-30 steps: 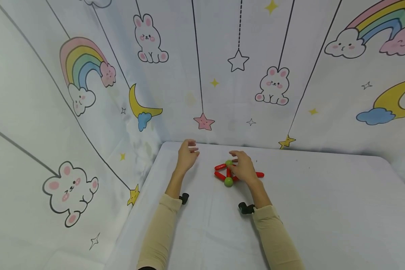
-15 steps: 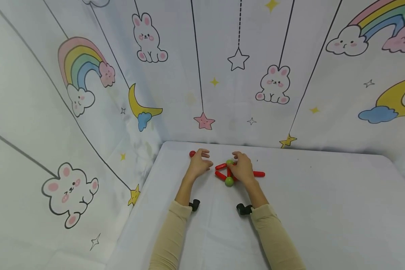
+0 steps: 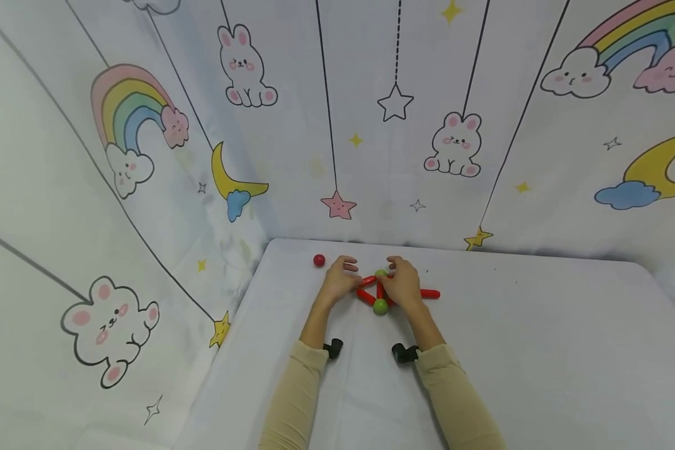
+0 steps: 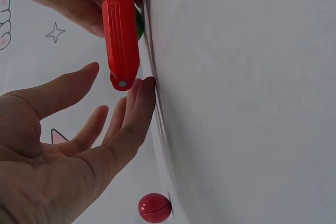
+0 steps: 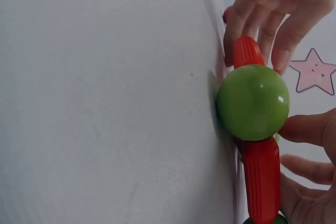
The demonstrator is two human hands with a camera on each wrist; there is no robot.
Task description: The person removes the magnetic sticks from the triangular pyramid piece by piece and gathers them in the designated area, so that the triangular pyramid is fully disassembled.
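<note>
Red magnetic rods (image 3: 365, 297) and two green balls form a flat frame on the table. The near green ball (image 3: 380, 307) joins several rods; the far green ball (image 3: 380, 274) lies beside my right hand (image 3: 404, 284), whose thumb and fingers pinch it. Part of the frame is hidden under that hand. My left hand (image 3: 340, 282) is at the frame's left side, thumb and fingers spread around the free ends of two rods. In the left wrist view, a red rod (image 4: 121, 38) shows a metal tip between thumb and fingertips of the left hand (image 4: 79, 135).
A loose red ball (image 3: 319, 260) lies behind and left of the left hand, near the white table's (image 3: 540, 350) back edge. A patterned cloth (image 3: 292, 125) hangs behind and to the left. Each wrist wears a small black camera (image 3: 334, 348).
My left hand has moved right from the back left to the rods, leaving the red ball uncovered on the table. My right hand has stayed at the far green ball.
</note>
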